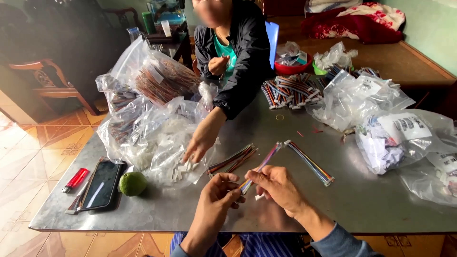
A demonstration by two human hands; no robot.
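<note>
While both hands meet at the near edge of the metal table [333,209], the left hand [216,192] and the right hand [278,188] pinch the near end of a multicoloured ribbon cable [261,167], which rises away toward the far right to a small white connector. The left hand's fingers grip the cable from the left; the right hand closes on it from the right, with a small white piece [259,196] showing just under its fingers (what it is cannot be told).

Just right of the held cable lies a second ribbon cable [309,162], flat on the table. To its left rests a loose bundle of wires [233,159]. Across the table another person's hand [200,143] reaches down into a heap of small white connectors [183,169] beside clear plastic bags [143,128]. At the near left sit a green lime [133,183], a dark phone [101,184] and a red lighter [75,180]. More bags [381,109] and stacked cable bundles [293,90] fill the far right.
</note>
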